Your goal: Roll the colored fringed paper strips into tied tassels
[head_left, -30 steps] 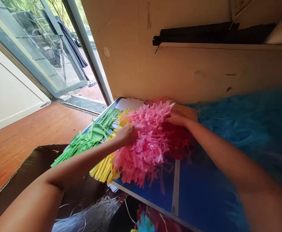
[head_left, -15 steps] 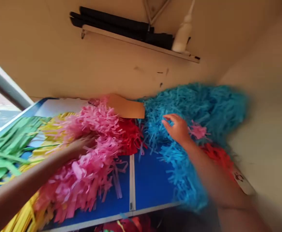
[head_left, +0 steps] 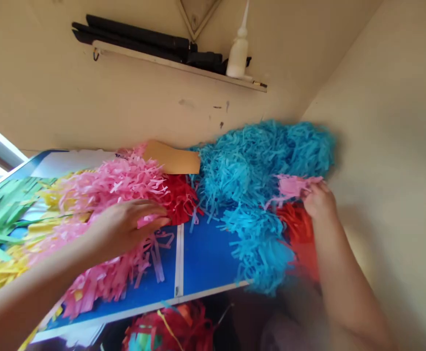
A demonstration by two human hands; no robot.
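My left hand lies flat, fingers spread, on a heap of pink fringed paper on a blue table. My right hand is at the far right, fingers pinched on a small bunch of pink fringe that lies on the big blue fringed paper heap. Red fringe shows between the pink and blue heaps, and more red fringe lies below my right hand. A tan card piece rests behind the pink heap.
Yellow fringe and green fringe lie at the left. The table stands in a corner of beige walls. A shelf above carries black rolls and a white squeeze bottle. More coloured fringe lies under the table.
The view swung right, away from the doorway. My right hand moved from the pink heap across the blue heap to the far right and closed on the small pink bunch. My left hand stayed on the pink heap.
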